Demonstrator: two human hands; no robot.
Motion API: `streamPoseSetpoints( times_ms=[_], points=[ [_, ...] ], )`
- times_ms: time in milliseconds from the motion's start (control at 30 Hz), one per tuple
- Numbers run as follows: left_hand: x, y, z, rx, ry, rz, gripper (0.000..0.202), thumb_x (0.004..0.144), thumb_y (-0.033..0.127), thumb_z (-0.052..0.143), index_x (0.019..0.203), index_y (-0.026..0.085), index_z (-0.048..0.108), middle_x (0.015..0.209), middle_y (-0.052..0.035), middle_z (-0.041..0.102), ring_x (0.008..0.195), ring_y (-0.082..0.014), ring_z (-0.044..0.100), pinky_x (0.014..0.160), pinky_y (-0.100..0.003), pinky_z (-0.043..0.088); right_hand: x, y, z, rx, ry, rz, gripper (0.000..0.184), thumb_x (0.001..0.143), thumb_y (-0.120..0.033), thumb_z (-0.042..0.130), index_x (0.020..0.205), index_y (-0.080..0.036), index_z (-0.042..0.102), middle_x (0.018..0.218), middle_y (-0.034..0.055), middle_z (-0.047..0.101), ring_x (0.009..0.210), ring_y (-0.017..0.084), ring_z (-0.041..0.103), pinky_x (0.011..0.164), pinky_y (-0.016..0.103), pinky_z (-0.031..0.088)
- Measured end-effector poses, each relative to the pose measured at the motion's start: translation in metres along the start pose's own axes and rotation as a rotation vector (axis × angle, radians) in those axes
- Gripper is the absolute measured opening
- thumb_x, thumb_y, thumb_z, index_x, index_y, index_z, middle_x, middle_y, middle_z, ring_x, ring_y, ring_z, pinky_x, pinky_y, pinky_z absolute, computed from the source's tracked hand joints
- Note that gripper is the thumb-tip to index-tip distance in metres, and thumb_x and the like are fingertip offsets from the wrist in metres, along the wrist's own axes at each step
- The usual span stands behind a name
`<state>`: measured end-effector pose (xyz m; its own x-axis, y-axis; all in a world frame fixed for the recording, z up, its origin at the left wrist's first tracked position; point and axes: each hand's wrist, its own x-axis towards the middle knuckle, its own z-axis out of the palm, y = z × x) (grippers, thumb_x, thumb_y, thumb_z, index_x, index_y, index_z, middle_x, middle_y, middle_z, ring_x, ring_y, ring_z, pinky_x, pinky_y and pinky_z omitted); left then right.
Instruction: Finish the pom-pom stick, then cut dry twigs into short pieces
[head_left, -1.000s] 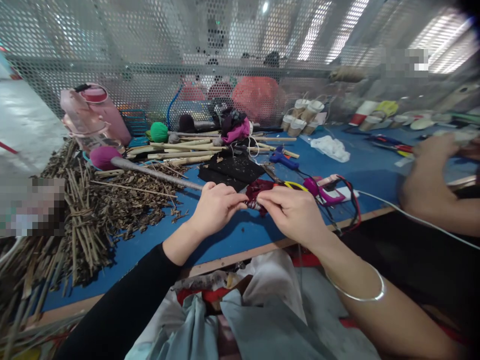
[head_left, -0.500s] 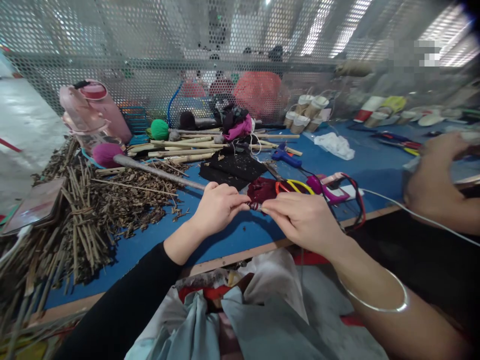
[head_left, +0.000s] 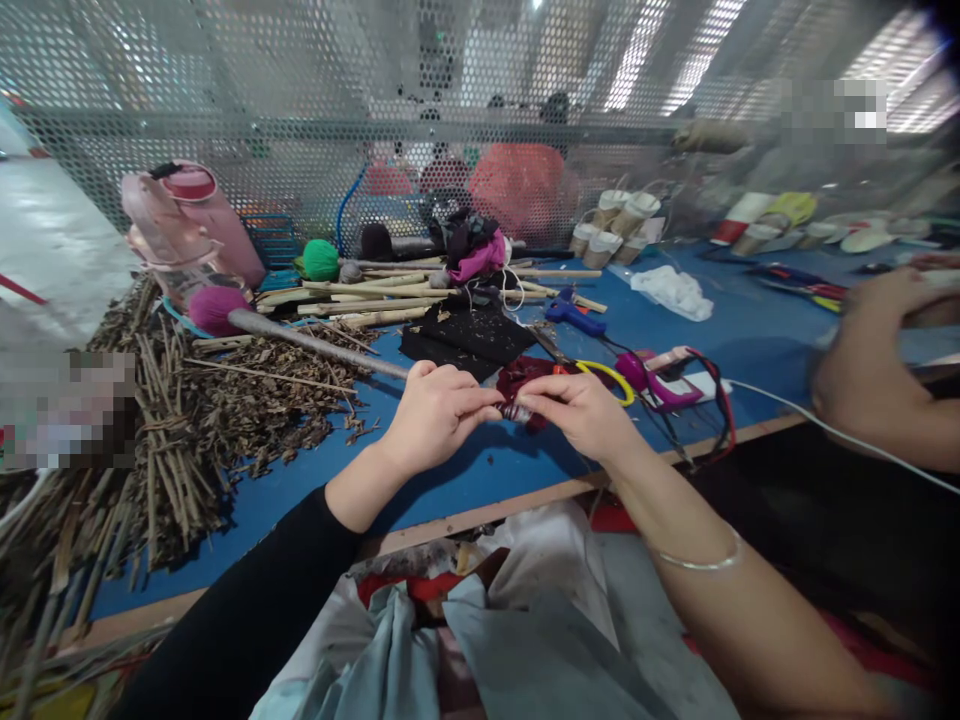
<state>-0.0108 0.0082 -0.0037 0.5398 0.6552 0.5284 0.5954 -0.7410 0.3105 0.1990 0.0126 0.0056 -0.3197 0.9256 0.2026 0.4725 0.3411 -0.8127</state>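
My left hand (head_left: pixel 442 410) is closed round a long grey-wrapped stick (head_left: pixel 315 350), which slants away to the left. Its far end carries a purple ball-shaped head (head_left: pixel 216 308). Dark red stripes of winding (head_left: pixel 513 411) show on the near end, just past my left fingertips. Thumb and fingers of my right hand (head_left: pixel 585 415) are pinched together at that winding; what lies between them is too small to make out. Behind my right fingers lie a dark red cloth-like bundle (head_left: pixel 517 374) and scissors with a yellow handle loop (head_left: pixel 611 380).
Dry leaves and twigs (head_left: pixel 277 410) cover the left of the blue table (head_left: pixel 450 500). Bare sticks (head_left: pixel 382 300), black cloth (head_left: pixel 465 340), a blue glue gun (head_left: pixel 574 312) and a purple corded tool (head_left: pixel 660 380) lie beyond my hands. A co-worker's arm (head_left: pixel 877 360) is at right.
My right hand has shifted from the stick's near tip up and slightly left, its pinch now by the winding. More dark red striping shows there. My left hand keeps its place.
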Motion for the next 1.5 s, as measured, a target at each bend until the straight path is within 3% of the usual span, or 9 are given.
streamPoseSetpoints(
  times_ms=[133,233,433,567,733,867,1033,1233,1500],
  points=[
    [0.000,0.001,0.001,-0.001,0.038,-0.019,0.027,0.090,0.041,0.046,0.100,0.026,0.067,0.084,-0.0003,0.067,0.080,-0.0141,0.056,0.076,-0.034,0.026,-0.017,0.007,0.039,0.182,0.005,0.212,0.026,0.078,-0.037,0.054,0.076,-0.015,0.067,0.043,-0.0044,0.048,0.037,0.009,0.039,0.039,0.022,0.029],
    [-0.001,-0.001,0.005,0.016,0.025,-0.042,0.024,0.089,0.039,0.048,0.098,0.026,0.067,0.083,0.0003,0.067,0.080,-0.0143,0.057,0.074,-0.034,0.027,-0.043,-0.010,0.059,-0.102,0.122,0.084,0.028,0.085,-0.031,0.047,0.076,-0.015,0.068,0.056,0.0016,0.061,0.053,0.014,0.055,0.051,0.024,0.039],
    [-0.001,-0.001,0.006,0.017,-0.039,-0.018,0.026,0.089,0.041,0.047,0.100,0.027,0.066,0.083,0.0000,0.067,0.079,-0.0149,0.056,0.072,-0.034,0.026,-0.043,-0.041,0.021,-0.552,0.241,-0.241,0.024,0.086,-0.023,0.047,0.080,-0.020,0.070,0.076,0.0045,0.070,0.069,0.016,0.062,0.066,0.025,0.043],
    [-0.001,0.002,0.001,0.004,-0.039,-0.008,0.027,0.089,0.042,0.046,0.101,0.027,0.066,0.084,-0.0001,0.067,0.079,-0.0150,0.056,0.072,-0.034,0.026,-0.012,-0.019,0.002,-0.281,0.203,-0.061,0.019,0.079,-0.029,0.056,0.074,-0.019,0.071,0.076,0.0032,0.072,0.071,0.018,0.064,0.068,0.027,0.045],
    [0.001,0.004,-0.001,0.014,-0.020,-0.030,0.026,0.090,0.040,0.046,0.098,0.026,0.067,0.083,-0.0005,0.068,0.078,-0.0145,0.056,0.072,-0.034,0.027,-0.019,0.004,0.030,0.070,0.094,0.159,0.026,0.079,-0.035,0.054,0.076,-0.016,0.070,0.064,0.0013,0.068,0.057,0.017,0.059,0.053,0.026,0.041],
    [0.003,0.003,0.001,0.048,-0.023,-0.049,0.027,0.090,0.040,0.045,0.098,0.027,0.067,0.085,-0.0012,0.068,0.079,-0.0147,0.056,0.073,-0.035,0.027,-0.050,-0.014,0.051,-0.285,0.188,0.027,0.032,0.088,-0.030,0.042,0.073,-0.018,0.067,0.067,0.0050,0.067,0.062,0.020,0.061,0.057,0.029,0.040],
    [0.003,0.003,0.002,0.057,-0.078,-0.045,0.028,0.091,0.040,0.043,0.098,0.026,0.067,0.084,-0.0018,0.068,0.079,-0.0157,0.055,0.071,-0.035,0.027,-0.050,-0.043,0.025,-0.576,0.138,-0.191,0.031,0.090,-0.020,0.038,0.074,-0.020,0.064,0.069,0.0044,0.067,0.065,0.018,0.061,0.059,0.027,0.039],
    [0.001,0.006,0.000,0.043,-0.084,-0.020,0.030,0.091,0.041,0.042,0.100,0.026,0.066,0.083,-0.0019,0.067,0.078,-0.0156,0.056,0.072,-0.035,0.027,-0.013,-0.021,0.000,-0.197,0.241,-0.018,0.018,0.081,-0.026,0.054,0.074,-0.019,0.069,0.075,0.0025,0.071,0.069,0.016,0.062,0.067,0.025,0.044],
    [0.002,0.006,0.000,0.033,-0.029,-0.045,0.027,0.091,0.039,0.045,0.099,0.027,0.067,0.083,-0.0018,0.067,0.078,-0.0151,0.056,0.072,-0.035,0.028,-0.021,-0.003,0.043,0.243,0.159,0.215,0.020,0.075,-0.033,0.058,0.070,-0.015,0.067,0.059,-0.0004,0.064,0.054,0.015,0.056,0.051,0.024,0.041]
  ],
)
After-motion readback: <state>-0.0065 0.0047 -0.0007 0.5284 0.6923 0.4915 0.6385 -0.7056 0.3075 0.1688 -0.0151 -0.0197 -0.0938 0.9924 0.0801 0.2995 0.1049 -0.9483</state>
